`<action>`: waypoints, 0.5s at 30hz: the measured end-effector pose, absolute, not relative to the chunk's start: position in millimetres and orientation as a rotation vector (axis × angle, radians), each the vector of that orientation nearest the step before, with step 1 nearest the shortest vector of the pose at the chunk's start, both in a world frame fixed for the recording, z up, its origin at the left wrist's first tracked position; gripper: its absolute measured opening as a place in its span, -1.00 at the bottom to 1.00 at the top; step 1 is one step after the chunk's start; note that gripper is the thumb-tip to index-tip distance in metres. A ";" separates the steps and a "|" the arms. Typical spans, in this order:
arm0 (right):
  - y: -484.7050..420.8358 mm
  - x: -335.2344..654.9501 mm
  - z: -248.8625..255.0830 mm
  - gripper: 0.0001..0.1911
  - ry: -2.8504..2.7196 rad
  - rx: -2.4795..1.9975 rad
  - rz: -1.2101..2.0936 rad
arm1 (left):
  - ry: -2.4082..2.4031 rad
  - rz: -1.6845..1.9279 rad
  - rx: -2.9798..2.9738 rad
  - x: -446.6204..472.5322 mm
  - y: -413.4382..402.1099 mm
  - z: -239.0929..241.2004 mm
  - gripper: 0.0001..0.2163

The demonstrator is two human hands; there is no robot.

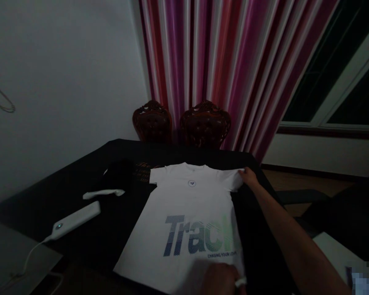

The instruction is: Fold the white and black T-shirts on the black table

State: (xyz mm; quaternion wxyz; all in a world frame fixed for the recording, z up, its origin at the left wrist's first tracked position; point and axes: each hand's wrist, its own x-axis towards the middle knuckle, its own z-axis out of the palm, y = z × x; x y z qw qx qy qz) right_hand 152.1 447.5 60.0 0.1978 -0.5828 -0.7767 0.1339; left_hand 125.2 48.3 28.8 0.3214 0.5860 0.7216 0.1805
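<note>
A white T-shirt (187, 213) lies flat, front up, on the dark table (64, 192); it bears a small round logo at the chest and large blue-green lettering. My right hand (248, 176) reaches along the shirt's right side and pinches the end of its right sleeve at the far corner. My left hand (221, 280) is at the bottom of the view on the shirt's lower right hem, fingers curled with a bit of white fabric showing at them. It is dim and partly cut off by the frame.
A black garment with gold lettering (132, 172) lies left of the shirt's collar. Beside it are a small white folded cloth (104, 192) and a long white device with a cable (76, 219). Two carved dark chairs (204, 123) stand behind the table, before a striped curtain (221, 61).
</note>
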 end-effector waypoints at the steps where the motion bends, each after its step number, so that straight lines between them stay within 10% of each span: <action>1: 443.6 155.4 59.2 -0.69 -2.168 -1.675 0.388 | 1.898 0.543 1.505 119.8 41.9 38.3 -0.75; 15: 393.0 -21.2 158.7 -0.61 -2.219 -1.541 0.564 | 1.800 1.255 0.970 23.1 -37.9 75.4 -0.58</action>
